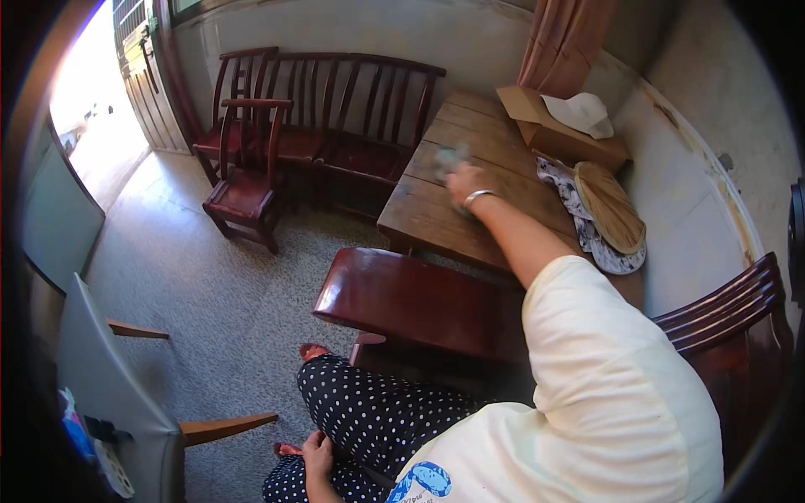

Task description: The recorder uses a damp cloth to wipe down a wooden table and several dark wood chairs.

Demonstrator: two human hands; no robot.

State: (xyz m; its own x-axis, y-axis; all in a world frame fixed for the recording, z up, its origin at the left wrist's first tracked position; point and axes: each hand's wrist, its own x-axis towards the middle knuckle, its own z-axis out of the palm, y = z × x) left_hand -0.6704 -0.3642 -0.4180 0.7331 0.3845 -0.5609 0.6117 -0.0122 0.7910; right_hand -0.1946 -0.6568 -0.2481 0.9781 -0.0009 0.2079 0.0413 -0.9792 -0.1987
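Note:
My right hand [465,181] is stretched out over the wooden table [434,204], a bracelet at its wrist. Its fingers are on a greenish cloth [451,157], blurred, that lies against the tabletop. Low in the view, my left hand [318,453] rests on my knee over the black polka-dot trousers; its fingers are loosely curled and no object shows in it. To the right of my reaching arm, a woven hand fan [610,207] lies on a patterned fabric hat [619,261] on the table.
An open cardboard box [566,141] with a white cap [582,113] stands at the table's back right. A dark red wooden bench [402,295] is between me and the table. A small wooden chair [245,188] and a long slatted bench [371,154] stand by the wall. A grey chair [119,371] is at left.

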